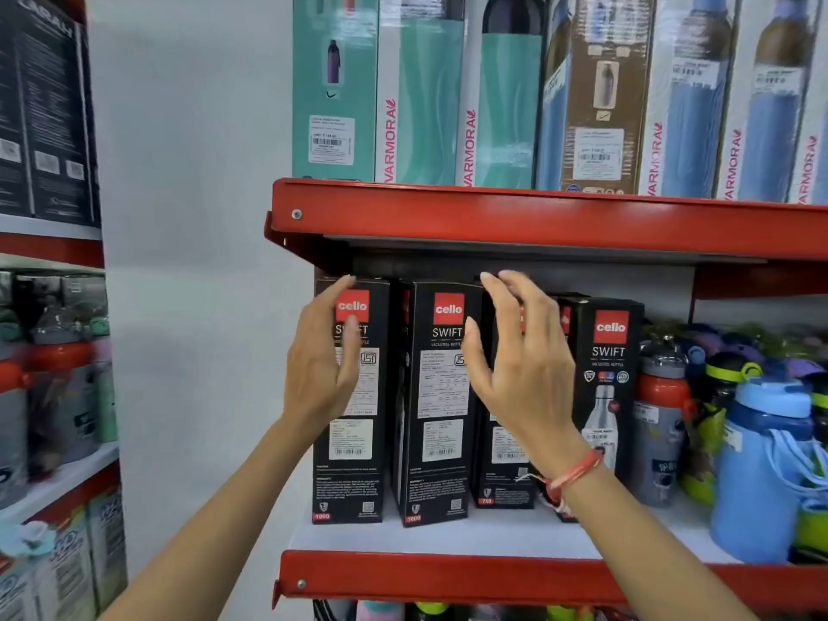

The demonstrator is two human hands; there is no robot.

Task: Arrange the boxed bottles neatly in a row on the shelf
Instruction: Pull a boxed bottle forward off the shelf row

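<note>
— Standing upright, are they, those black boxes (441,396)?

— Yes, all on end, long side running up and down, printed fronts facing out. They're lined along the white shelf (448,537) with the red front edge, four I can count, touching or nearly so. The second one leans a little, and the third (504,459) sits further back, partly hidden.

— And the hands?

— Left hand (320,374) is spread flat against the left corner of the first box (351,441), fingers straight, fingertips near its top. It's pressing or resting, not gripping. Right hand (522,369) is open too, fingers loosely fanned in front of the gap between the second and third boxes; whether it touches either, I can't tell. A red thread bracelet (575,475) is on that wrist.

— Anything beside them?

— Loose colourful bottles (663,423) right of the last box (609,378).
</note>
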